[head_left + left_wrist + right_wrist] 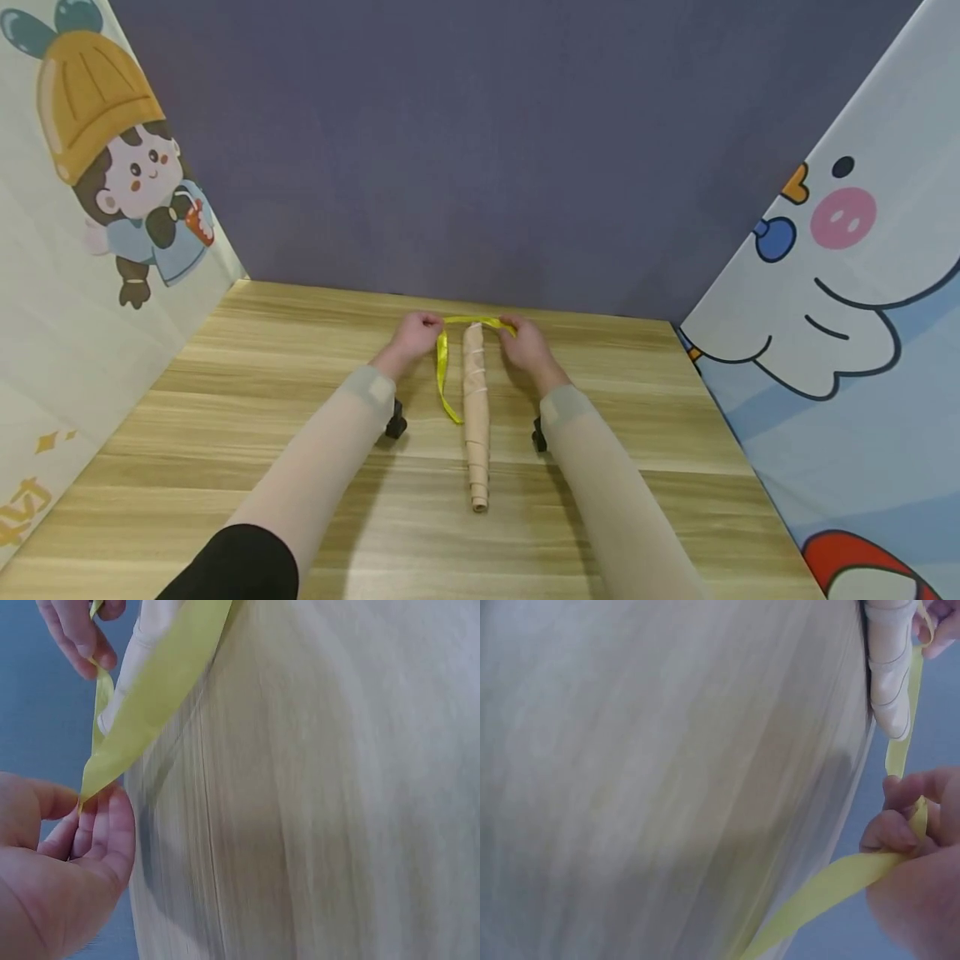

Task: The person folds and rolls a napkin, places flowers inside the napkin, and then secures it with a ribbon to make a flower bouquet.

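Observation:
A yellow ribbon point(442, 360) stretches between my two hands across the far end of a beige roll point(476, 417). My left hand point(417, 335) pinches it between thumb and fingertips, and a loose length hangs down beside the roll. On the other side, the curled fingers of my right hand point(527, 346) grip the ribbon point(832, 885), whose tail trails off below that hand in the right wrist view. The roll lies lengthwise on the table, narrowing toward me, with thin pale bands around its far half. In the left wrist view, the wide ribbon point(157, 690) partly covers the roll.
The wood-grain table point(247, 417) runs back to a dark grey-purple panel point(480, 150) just beyond my hands. Printed cartoon panels stand along the left side point(67, 333) and the right side point(847, 333). A dark wrist-camera mount point(396, 421) sits beside my left wrist.

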